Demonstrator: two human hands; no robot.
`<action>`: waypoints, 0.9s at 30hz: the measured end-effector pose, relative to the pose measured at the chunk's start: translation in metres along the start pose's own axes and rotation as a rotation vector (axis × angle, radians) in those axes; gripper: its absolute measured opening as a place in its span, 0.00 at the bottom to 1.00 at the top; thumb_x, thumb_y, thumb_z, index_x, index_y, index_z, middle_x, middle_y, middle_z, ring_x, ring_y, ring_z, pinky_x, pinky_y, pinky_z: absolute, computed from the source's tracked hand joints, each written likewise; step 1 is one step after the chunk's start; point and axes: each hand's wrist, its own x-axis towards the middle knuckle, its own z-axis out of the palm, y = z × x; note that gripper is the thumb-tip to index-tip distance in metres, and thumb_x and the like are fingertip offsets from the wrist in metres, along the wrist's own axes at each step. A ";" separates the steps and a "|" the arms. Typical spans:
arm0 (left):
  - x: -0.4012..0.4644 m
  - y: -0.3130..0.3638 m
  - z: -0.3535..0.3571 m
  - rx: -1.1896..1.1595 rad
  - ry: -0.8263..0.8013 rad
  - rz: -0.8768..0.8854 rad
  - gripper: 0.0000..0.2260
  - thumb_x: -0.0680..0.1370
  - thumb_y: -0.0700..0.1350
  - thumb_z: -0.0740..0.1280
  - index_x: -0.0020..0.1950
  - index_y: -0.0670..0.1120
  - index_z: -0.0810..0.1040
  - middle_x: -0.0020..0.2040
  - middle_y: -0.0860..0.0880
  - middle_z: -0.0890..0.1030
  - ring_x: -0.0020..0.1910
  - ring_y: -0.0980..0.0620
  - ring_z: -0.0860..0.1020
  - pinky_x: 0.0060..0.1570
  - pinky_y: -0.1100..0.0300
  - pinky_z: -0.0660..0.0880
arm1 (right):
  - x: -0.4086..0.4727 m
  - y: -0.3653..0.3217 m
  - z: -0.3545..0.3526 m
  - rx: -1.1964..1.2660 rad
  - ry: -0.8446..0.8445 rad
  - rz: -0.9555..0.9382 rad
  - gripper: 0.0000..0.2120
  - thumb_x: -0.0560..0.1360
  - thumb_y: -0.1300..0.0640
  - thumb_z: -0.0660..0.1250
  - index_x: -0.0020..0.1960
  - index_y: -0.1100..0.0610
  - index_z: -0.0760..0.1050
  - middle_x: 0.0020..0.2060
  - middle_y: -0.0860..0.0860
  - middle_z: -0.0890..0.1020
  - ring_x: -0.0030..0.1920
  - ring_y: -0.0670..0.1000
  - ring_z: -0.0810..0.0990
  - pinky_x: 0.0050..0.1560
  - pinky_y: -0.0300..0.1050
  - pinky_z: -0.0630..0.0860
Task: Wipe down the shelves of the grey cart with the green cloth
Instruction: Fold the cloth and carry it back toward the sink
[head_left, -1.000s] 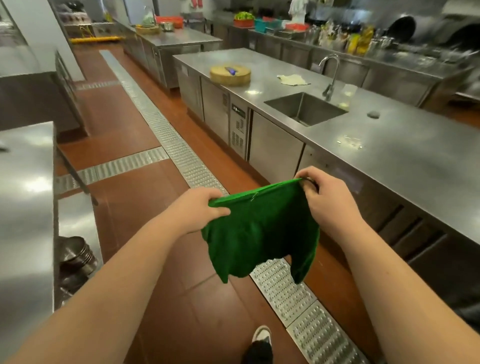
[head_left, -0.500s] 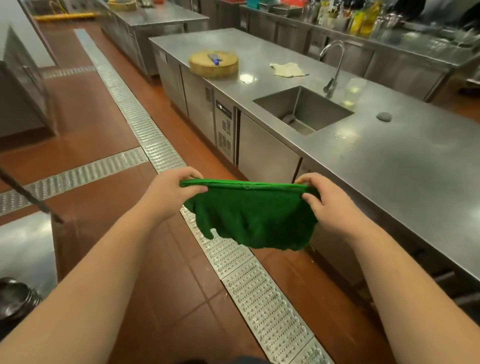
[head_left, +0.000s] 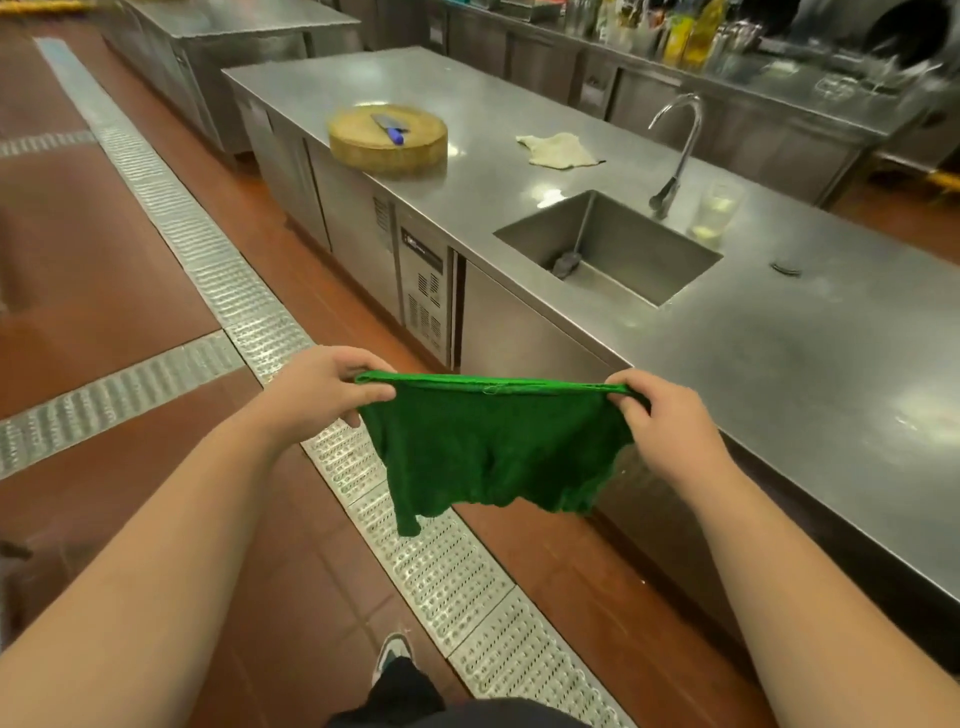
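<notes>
Cloth (head_left: 493, 452) is held taut, top corners pinched by left hand (head_left: 317, 389) at nine o'clock and right hand (head_left: 660, 421) at three.

Warm indoor light falls from overhead — soft white glare patches sit on the steel table (head_left: 779, 364) near the sink (head_left: 608, 249) and toward the right edge. Shadows are faint. The far shelf of bottles (head_left: 691, 31) is smeared and unsharp, and the wide lens bends straight lines at the edges — the floor grate (head_left: 218, 270) curves.
</notes>
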 end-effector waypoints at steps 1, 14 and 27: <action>0.020 -0.006 -0.010 -0.049 -0.018 -0.011 0.04 0.76 0.42 0.71 0.47 0.52 0.84 0.38 0.57 0.84 0.32 0.53 0.81 0.34 0.65 0.78 | 0.016 -0.006 0.009 0.013 0.013 0.013 0.11 0.79 0.56 0.64 0.47 0.40 0.76 0.42 0.41 0.82 0.46 0.49 0.79 0.48 0.47 0.75; 0.273 -0.039 -0.054 -0.324 -0.188 0.015 0.06 0.77 0.35 0.68 0.52 0.42 0.81 0.50 0.44 0.84 0.50 0.49 0.83 0.49 0.58 0.81 | 0.185 -0.013 0.068 0.052 0.117 0.230 0.11 0.81 0.61 0.61 0.52 0.47 0.78 0.49 0.45 0.79 0.51 0.47 0.75 0.53 0.43 0.69; 0.563 -0.046 0.031 -0.172 -0.205 0.043 0.05 0.77 0.34 0.67 0.48 0.43 0.79 0.45 0.43 0.82 0.44 0.46 0.81 0.42 0.64 0.79 | 0.380 0.102 0.129 0.186 0.187 0.526 0.08 0.82 0.56 0.60 0.52 0.47 0.77 0.42 0.48 0.82 0.43 0.52 0.79 0.45 0.50 0.76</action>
